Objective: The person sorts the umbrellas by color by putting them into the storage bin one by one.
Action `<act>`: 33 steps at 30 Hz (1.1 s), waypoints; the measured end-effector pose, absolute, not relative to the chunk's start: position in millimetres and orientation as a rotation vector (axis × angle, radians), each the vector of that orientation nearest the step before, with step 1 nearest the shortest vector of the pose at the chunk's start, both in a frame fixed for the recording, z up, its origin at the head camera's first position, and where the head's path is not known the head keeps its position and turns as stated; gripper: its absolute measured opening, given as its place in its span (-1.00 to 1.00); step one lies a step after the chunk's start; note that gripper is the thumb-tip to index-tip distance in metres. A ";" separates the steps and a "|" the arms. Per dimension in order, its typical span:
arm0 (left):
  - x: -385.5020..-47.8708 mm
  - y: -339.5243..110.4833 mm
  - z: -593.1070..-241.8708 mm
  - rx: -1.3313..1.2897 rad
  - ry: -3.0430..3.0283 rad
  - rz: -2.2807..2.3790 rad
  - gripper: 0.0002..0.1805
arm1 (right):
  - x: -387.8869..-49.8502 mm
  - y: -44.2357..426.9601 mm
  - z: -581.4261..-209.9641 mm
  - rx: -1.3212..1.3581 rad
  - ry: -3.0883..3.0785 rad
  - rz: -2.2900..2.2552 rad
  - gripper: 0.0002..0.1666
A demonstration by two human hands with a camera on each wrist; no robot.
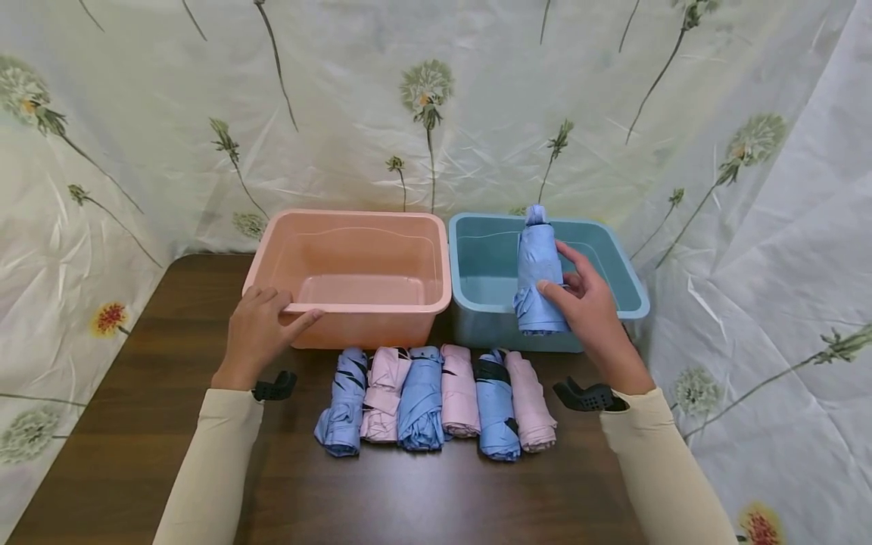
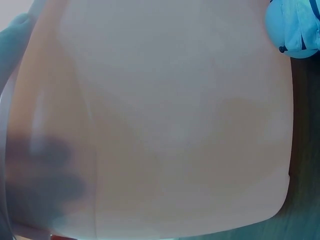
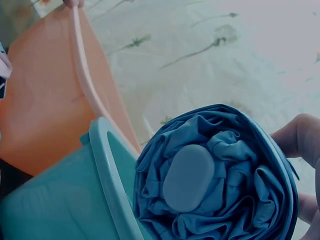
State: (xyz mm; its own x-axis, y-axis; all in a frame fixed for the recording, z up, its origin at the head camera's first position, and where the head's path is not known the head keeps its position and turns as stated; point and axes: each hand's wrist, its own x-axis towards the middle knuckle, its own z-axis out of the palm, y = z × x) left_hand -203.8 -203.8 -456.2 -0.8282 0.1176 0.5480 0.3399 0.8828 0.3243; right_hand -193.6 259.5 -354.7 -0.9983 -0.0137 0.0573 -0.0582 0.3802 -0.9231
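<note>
My right hand (image 1: 594, 310) grips a rolled blue folding umbrella (image 1: 538, 261) from its right side, above the front of the blue plastic bin (image 1: 548, 331). In the right wrist view, the folded fabric and pale oval handle end of that umbrella (image 3: 215, 125) face the camera. My left hand (image 1: 255, 333) holds the front rim of the orange plastic bin (image 1: 361, 325) near its left corner, thumb along the outside. Finger shapes show dimly through the bin wall (image 2: 175, 125) in the left wrist view.
In front of the bins lies a row of rolled umbrellas, alternating blue (image 1: 421, 397) and pink (image 1: 459, 393). They rest on a dark wooden table (image 1: 409, 503). Flower-printed sheeting (image 1: 354, 98) hangs behind and at both sides.
</note>
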 end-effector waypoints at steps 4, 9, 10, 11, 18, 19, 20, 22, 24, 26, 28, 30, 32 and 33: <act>-205.5 -204.2 -457.3 -0.335 -2.518 -0.559 -0.47 | -211.5 256.1 -359.3 0.057 -2.543 1.780 -0.22; -206.1 -204.6 -458.1 -0.336 -2.513 -0.565 -0.46 | -232.8 253.5 -365.0 0.019 -2.514 1.852 -0.22; -206.0 -204.8 -458.2 -0.336 -2.512 -0.568 -0.47 | -236.3 252.7 -365.9 0.016 -2.510 1.857 -0.22; -205.9 -205.0 -458.3 -0.337 -2.511 -0.569 -0.47 | -240.1 252.1 -367.2 0.013 -2.514 1.851 -0.22; -205.9 -206.9 -459.3 -0.334 -2.516 -0.563 -0.46 | -268.0 244.4 -379.3 -0.017 -2.533 1.850 -0.19; -206.0 -207.1 -459.7 -0.333 -2.517 -0.564 -0.46 | -271.8 243.3 -382.1 -0.023 -2.530 1.866 -0.18; -206.1 -207.3 -459.9 -0.333 -2.518 -0.565 -0.46 | -275.0 241.8 -384.8 -0.036 -2.524 1.884 -0.19; -206.2 -207.7 -460.2 -0.329 -2.522 -0.566 -0.45 | -280.1 238.9 -389.4 -0.056 -2.517 1.909 -0.19; -206.3 -207.9 -460.2 -0.330 -2.518 -0.566 -0.45 | -284.6 236.4 -393.5 -0.075 -2.509 1.929 -0.20; -206.2 -207.9 -459.8 -0.331 -2.513 -0.566 -0.45 | -287.8 234.6 -396.4 -0.090 -2.506 1.940 -0.21; -206.1 -207.6 -459.5 -0.331 -2.510 -0.562 -0.45 | -290.8 234.2 -398.3 -0.105 -2.508 1.950 -0.21; -206.1 -207.3 -459.5 -0.332 -2.507 -0.559 -0.45 | -293.1 234.4 -399.5 -0.125 -2.506 1.961 -0.21; -206.4 -206.9 -458.9 -0.334 -2.502 -0.559 -0.45 | -294.7 235.1 -399.8 -0.142 -2.511 1.956 -0.20; -206.6 -206.8 -458.6 -0.334 -2.499 -0.559 -0.45 | -295.3 235.5 -399.7 -0.146 -2.513 1.956 -0.20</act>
State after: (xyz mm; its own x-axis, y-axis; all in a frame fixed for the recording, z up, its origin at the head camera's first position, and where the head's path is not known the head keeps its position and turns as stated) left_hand -206.6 -206.8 -458.6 -0.8168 0.1163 0.5651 0.3460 0.8825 0.3185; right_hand -295.3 235.5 -399.7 -0.9947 0.0440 -0.0924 0.1004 0.2432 -0.9648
